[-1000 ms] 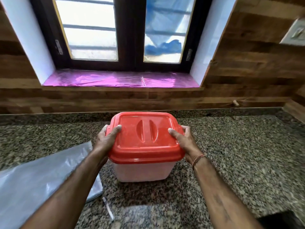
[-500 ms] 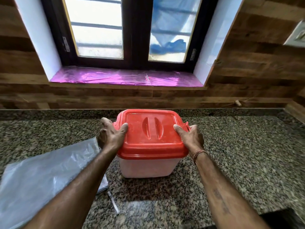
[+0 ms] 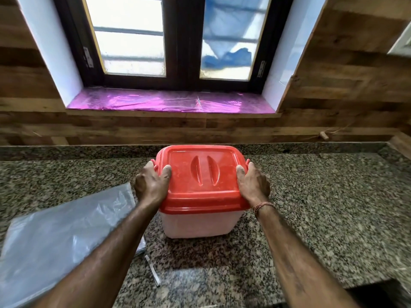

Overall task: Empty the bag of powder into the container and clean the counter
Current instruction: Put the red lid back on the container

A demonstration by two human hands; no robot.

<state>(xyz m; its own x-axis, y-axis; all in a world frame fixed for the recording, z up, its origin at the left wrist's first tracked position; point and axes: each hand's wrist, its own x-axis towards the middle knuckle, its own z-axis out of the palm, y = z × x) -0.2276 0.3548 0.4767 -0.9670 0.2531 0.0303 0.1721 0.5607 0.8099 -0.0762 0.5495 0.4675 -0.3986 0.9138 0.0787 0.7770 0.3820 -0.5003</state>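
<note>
A translucent white container [image 3: 201,225] with a red lid [image 3: 202,178] stands on the speckled granite counter [image 3: 322,207], near its back. My left hand [image 3: 151,183] grips the lid's left edge and my right hand [image 3: 252,184] grips its right edge, both thumbs resting on top. The lid sits closed on the container. A flat, empty clear plastic bag [image 3: 60,236] lies on the counter to the left, partly under my left forearm. The container's contents are hidden.
A thin torn plastic strip [image 3: 152,270] lies on the counter in front of the container. A wood-panelled wall rises behind the counter, with a window and a purple foil-covered sill [image 3: 171,103]. The counter's front edge drops off at the lower right [image 3: 378,290].
Both hands have moved the container away from me, toward the back wall. The grip on the lid's sides is unchanged.
</note>
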